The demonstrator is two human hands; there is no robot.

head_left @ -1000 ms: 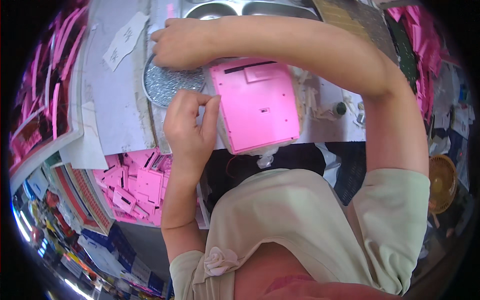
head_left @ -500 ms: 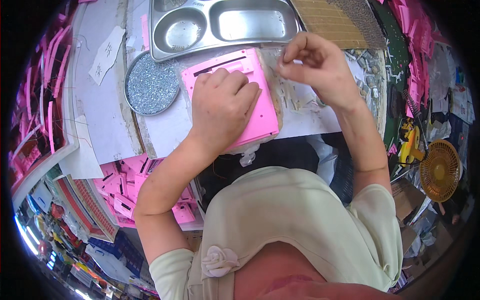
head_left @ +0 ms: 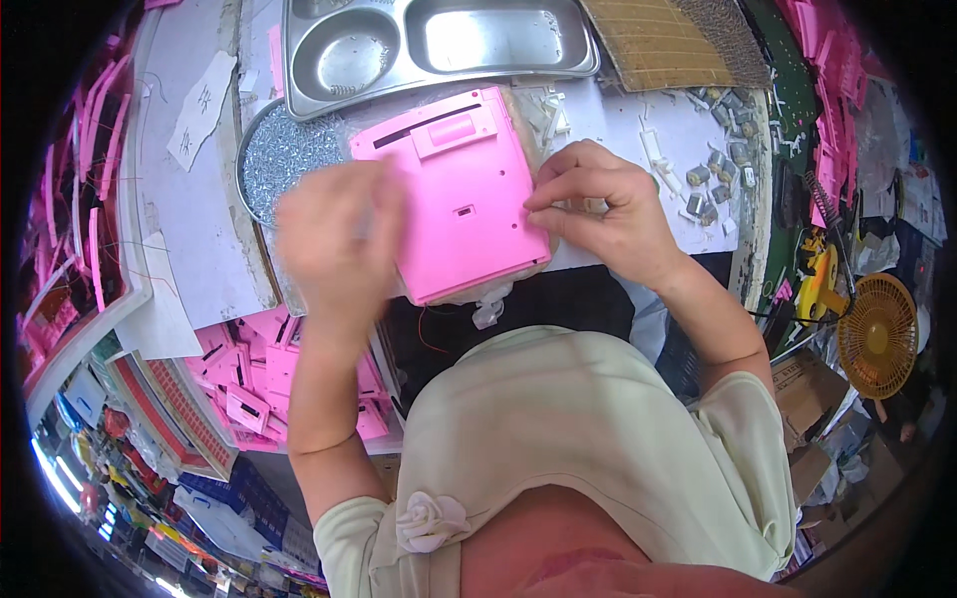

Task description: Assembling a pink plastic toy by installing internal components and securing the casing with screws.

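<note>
A flat pink plastic casing (head_left: 464, 184), with a long slot and a raised rectangular part near its far edge and a few small holes, lies on a plastic-wrapped pad. My right hand (head_left: 603, 204) is at the casing's right edge, thumb and fingertips pinched together; whatever may be between them is too small to make out. Smeared by motion, my left hand (head_left: 337, 234) hovers left of the casing, partly in front of a round dish (head_left: 242, 164) filled with small silvery screws (head_left: 294, 154). Its fingers do not show clearly.
A steel compartment tray (head_left: 404, 75) stands beyond the casing. Small metal motors (head_left: 710, 189), white plastic pieces (head_left: 658, 159) and cardboard (head_left: 648, 45) lie to the right. More pink parts (head_left: 259, 374) are piled lower left; a yellow fan (head_left: 877, 336) stands far right.
My left hand has lifted off the casing and moved left toward the screw dish. My right hand has come down and inward to the casing's right edge.
</note>
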